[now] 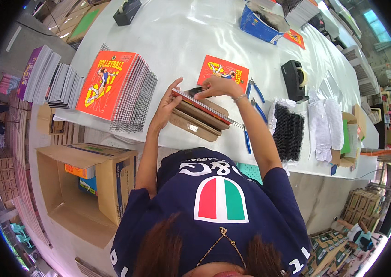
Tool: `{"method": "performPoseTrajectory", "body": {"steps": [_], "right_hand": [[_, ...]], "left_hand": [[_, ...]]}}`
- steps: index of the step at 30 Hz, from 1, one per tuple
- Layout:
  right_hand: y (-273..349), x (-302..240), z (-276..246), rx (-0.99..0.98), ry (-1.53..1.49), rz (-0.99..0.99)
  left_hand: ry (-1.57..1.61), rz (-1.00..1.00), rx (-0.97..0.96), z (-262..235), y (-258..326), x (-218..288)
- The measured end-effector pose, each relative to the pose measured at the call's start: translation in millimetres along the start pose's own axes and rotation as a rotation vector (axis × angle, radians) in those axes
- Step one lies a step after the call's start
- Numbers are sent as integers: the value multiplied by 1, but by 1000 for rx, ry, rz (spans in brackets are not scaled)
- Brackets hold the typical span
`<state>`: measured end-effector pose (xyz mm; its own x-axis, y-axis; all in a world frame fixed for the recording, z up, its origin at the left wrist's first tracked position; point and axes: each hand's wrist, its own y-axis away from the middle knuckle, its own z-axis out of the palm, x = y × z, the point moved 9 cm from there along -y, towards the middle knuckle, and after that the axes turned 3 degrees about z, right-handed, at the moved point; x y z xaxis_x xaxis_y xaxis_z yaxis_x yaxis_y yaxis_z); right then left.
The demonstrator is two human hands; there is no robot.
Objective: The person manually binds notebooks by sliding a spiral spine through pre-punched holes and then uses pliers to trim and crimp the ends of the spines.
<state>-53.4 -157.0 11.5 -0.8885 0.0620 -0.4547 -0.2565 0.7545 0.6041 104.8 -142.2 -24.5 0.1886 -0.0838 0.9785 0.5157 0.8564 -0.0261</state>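
Left hand (163, 111) touches notebook (204, 108), fingers wide; right fingers (207, 91), I cannot tell. Threading coil (237, 123) seems in hand, trimming next.

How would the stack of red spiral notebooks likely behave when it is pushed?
The stack of red notebooks would probably feel heavy, as many are piled together. No visible band ties them, so upper ones might slide. Wire coils along its side could snag.
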Motion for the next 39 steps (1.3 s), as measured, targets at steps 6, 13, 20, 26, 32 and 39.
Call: {"method": "performPoseTrajectory", "body": {"steps": [6, 13, 20, 26, 32, 39], "right_hand": [[8, 1, -10, 97, -761, -219], [-14, 25, -13, 90, -25, 81], [-9, 0, 3, -59, -277, -170], [-6, -25, 2, -32, -277, -297], [-13, -15, 17, -122, -593, -345], [-1, -28, -13, 88, -687, -282]], "left_hand": [[35, 9, 29, 0, 3, 4], [41, -33, 4, 4, 0, 5], [53, 25, 38, 8, -5, 12], [116, -13, 64, 4, -3, 4], [144, 16, 50, -4, -4, -4], [143, 13, 43, -7, -3, -9]]}}
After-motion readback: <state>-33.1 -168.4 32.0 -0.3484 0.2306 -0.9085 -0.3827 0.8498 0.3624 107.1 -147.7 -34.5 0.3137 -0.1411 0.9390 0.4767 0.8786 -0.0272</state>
